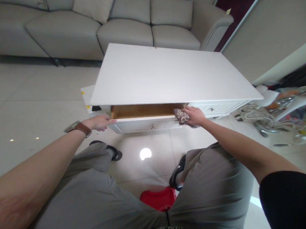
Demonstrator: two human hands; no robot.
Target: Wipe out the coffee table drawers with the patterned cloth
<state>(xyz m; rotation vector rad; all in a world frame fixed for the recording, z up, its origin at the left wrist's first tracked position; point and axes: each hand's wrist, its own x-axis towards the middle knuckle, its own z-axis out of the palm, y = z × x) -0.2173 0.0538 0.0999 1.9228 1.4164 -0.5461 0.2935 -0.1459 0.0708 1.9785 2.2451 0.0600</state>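
A white-fronted drawer [140, 125] stands open, a crumpled brown patterned cloth [181, 116] at its right end.

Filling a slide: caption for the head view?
Left hand at one end of an open drawer in a white table, right hand holding a cloth at the other; sofa behind.

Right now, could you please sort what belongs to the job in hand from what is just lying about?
Seemingly in use:
open drawer, left hand at its edge
patterned cloth, in right hand
white table

Just nearby:
grey sofa
cushion
red object
blurred clutter
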